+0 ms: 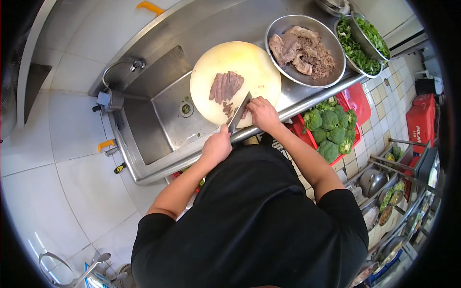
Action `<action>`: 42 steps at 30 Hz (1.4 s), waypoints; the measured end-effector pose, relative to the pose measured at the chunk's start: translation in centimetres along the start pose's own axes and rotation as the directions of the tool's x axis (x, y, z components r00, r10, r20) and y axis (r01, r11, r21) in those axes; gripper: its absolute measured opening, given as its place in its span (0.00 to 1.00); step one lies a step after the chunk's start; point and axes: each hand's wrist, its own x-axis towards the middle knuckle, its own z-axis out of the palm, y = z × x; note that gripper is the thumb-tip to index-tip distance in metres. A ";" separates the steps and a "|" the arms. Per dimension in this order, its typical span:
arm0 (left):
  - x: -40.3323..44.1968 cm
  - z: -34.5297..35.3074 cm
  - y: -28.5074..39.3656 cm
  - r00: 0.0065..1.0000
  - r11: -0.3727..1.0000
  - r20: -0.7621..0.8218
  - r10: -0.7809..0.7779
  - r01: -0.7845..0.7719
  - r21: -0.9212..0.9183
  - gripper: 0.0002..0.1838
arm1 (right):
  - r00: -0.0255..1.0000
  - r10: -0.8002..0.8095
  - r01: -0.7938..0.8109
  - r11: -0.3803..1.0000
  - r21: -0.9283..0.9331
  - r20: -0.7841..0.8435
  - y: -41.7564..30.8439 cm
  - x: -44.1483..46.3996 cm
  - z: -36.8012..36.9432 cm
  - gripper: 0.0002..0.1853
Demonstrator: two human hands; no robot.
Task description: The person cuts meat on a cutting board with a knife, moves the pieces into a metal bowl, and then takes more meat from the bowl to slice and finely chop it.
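My left hand (218, 146) is closed round the handle of a kitchen knife (239, 113), a broad blade slanting up to the right. The blade rests on a round, pale yellow cutting board (204, 62). My right hand (261, 114) lies just right of the blade, its fingers curled over a piece of brown cooked meat that they mostly hide. Left of the knife are small cut bits of meat (228, 108). Further up the board sits a pile of sliced cooked meat (225, 86).
A steel bowl (273, 62) of cooked meat stands right of the board, with leafy greens (353, 48) in containers beyond. The sink basin (168, 110) lies left, partly under the board. Below the counter edge, a red crate (357, 137) holds broccoli (331, 120). Shelves with pans stand lower right.
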 end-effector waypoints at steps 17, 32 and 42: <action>0.8 -3.8 -2.7 0.985 0.988 -0.163 0.058 -0.080 -0.131 0.14 | 0.998 0.031 -0.042 0.979 0.197 0.061 0.8 0.9 -2.8 0.22; 1.3 -2.0 -11.8 0.866 0.829 -0.497 -0.053 -0.239 -0.506 0.10 | 0.610 -0.656 0.613 0.746 0.260 0.445 -1.8 8.5 -0.5 0.25; -2.1 -2.2 -11.6 0.857 0.737 -0.490 -0.162 -0.225 -0.638 0.14 | 0.912 -0.328 0.195 0.875 0.444 0.245 -3.6 7.6 -0.9 0.07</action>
